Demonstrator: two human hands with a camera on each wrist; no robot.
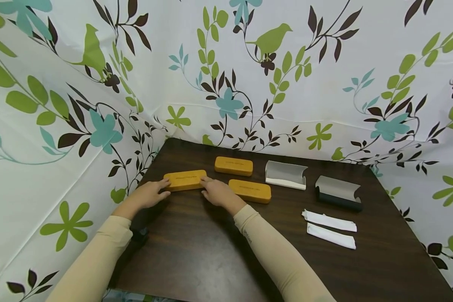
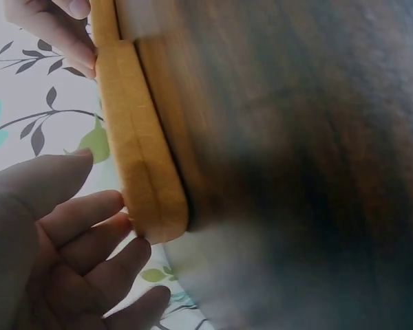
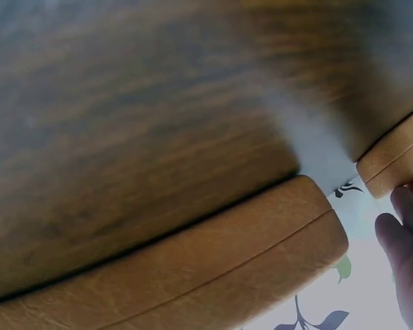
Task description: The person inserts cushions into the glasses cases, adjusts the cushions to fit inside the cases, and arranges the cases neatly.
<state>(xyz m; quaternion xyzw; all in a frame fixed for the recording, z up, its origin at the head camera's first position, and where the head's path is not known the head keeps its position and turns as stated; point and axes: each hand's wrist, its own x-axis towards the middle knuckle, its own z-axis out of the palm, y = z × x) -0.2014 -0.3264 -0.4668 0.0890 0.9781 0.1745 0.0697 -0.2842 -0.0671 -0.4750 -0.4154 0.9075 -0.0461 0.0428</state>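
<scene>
At the left, the left hand (image 1: pixel 151 193), fingers loosely extended and parted, touches the left end of a yellow case (image 1: pixel 185 180) without curling round it. This left case lies on the dark surface (image 1: pixel 211 251), shut, dark lettering on its lid, its right end angled a little away from the person. Over that right end comes the right hand (image 1: pixel 217 192), fingertips resting on the case, fingers reaching out rather than clenched. The two hands thus frame the case, one at each end. Just beyond the right hand sits a back case (image 1: pixel 234 166), yellow too; a front case (image 1: pixel 250 191) lies nearer, beside the right wrist. Farther right is a white box (image 1: pixel 285 175), grey face up, with a curved notch at its right end, then a black box (image 1: pixel 339 193) of the same shape. Nearer the person than the black box lie two white strips (image 1: pixel 330 221), side by side and slightly slanted.
</scene>
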